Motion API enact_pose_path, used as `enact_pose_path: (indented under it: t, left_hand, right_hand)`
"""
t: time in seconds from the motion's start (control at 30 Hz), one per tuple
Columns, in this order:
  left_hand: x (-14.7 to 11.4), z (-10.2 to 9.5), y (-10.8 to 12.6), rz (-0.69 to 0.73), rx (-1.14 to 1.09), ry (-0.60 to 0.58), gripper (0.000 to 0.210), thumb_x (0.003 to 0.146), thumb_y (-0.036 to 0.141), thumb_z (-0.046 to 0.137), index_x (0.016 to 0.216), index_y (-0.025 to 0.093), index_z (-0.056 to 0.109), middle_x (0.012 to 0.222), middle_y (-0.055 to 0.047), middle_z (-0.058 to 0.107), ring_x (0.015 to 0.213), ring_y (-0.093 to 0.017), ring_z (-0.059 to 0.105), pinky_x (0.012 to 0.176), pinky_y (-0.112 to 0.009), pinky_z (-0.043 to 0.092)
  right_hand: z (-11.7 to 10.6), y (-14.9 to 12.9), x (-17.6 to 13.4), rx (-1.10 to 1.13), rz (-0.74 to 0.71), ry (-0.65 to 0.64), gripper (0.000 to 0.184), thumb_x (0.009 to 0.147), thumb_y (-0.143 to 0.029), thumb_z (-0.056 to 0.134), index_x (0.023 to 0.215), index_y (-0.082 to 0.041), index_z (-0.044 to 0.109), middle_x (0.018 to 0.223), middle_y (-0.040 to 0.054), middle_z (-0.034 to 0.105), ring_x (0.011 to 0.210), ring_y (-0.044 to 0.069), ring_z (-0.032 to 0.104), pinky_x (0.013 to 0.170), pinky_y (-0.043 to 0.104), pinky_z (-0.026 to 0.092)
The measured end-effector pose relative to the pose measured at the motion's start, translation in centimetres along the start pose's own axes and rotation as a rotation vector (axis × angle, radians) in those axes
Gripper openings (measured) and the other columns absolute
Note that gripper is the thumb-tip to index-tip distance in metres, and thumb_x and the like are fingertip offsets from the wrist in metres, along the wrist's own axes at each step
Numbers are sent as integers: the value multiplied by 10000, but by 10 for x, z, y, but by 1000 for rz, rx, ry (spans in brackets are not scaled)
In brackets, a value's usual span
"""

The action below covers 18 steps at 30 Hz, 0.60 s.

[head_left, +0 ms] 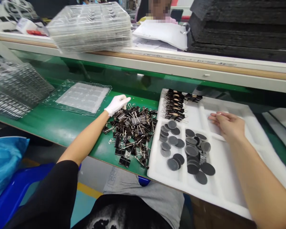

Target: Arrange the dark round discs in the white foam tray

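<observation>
My left hand (116,103), in a white glove, rests on the far edge of the pile of black binder clips (131,133) that lies loose on the green bench top (62,124). The gloved fingers (124,101) are pressed together and curled slightly down, their tips just touching the topmost clips — I cannot tell whether a clip is actually pinched beneath them. The heap spreads from those fingertips back toward me and to the right, ending just beside the white foam tray (228,187).

My right hand (226,124) is bare and lies palm down on that tray, fingers (214,117) together and nearly flat, pointing left, holding nothing that I can see. Just beyond those fingertips, to their left, sits a neat row of clipped assemblies (175,105) in the tray's far-left pocket. Nearer to me than the fingertips and to their left, the dark grey discs (186,149) lie scattered across two pockets, some overlapping.

Off the left fingertips, further left, a clear plastic blister tray (82,97) lies flat on the bench, and past it a tilted stack of the same trays (14,86). Beyond both hands, on the raised shelf, stands another stack of clear trays (91,27) — and to its right black foam sheets (243,28) are piled up.
</observation>
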<state>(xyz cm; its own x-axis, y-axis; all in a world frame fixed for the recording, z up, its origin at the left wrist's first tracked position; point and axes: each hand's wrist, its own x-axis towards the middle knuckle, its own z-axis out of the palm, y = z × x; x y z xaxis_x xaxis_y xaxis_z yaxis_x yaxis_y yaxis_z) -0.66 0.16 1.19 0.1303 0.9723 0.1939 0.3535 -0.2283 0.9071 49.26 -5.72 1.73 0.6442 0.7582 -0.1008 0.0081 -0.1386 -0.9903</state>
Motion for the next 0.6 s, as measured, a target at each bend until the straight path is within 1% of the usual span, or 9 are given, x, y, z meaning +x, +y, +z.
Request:
enact_pose_path:
  t: [0.07, 0.17, 0.33, 0.6]
  left_hand:
    - [1, -1, 1, 16, 39, 3, 606, 886, 705, 742, 604, 203, 556, 549, -26, 631, 537, -122, 585, 646, -261, 474]
    - [3, -3, 0, 18, 65, 5, 567, 896, 662, 725, 602, 204, 569, 553, -28, 634, 544, -129, 588, 651, -265, 478]
    - [5, -4, 0, 9, 55, 3, 497, 874, 607, 716, 611, 210, 572, 561, -29, 634, 553, -143, 591, 646, -274, 488]
    - [6, -3, -2, 11, 38, 5, 501, 871, 626, 706, 617, 225, 546, 564, -25, 628, 554, -145, 583, 636, -271, 488]
  right_hand:
    - [0, -1, -1, -14, -7, -10, 138, 962, 40, 625, 936, -91, 659, 906, 128, 741, 690, 119, 726, 582, 132, 589]
    - [-1, -2, 0, -39, -11, -41, 145, 958, 31, 619, 986, -93, 688, 898, 126, 742, 669, 132, 714, 566, 171, 583]
    - [-2, -2, 2, -62, -18, -61, 139, 935, 9, 629, 951, -112, 695, 854, 100, 737, 647, 126, 703, 550, 165, 563]
    - [-4, 0, 5, -77, -15, -58, 140, 910, 1, 629, 959, -112, 696, 906, 92, 745, 714, 122, 727, 615, 163, 578]
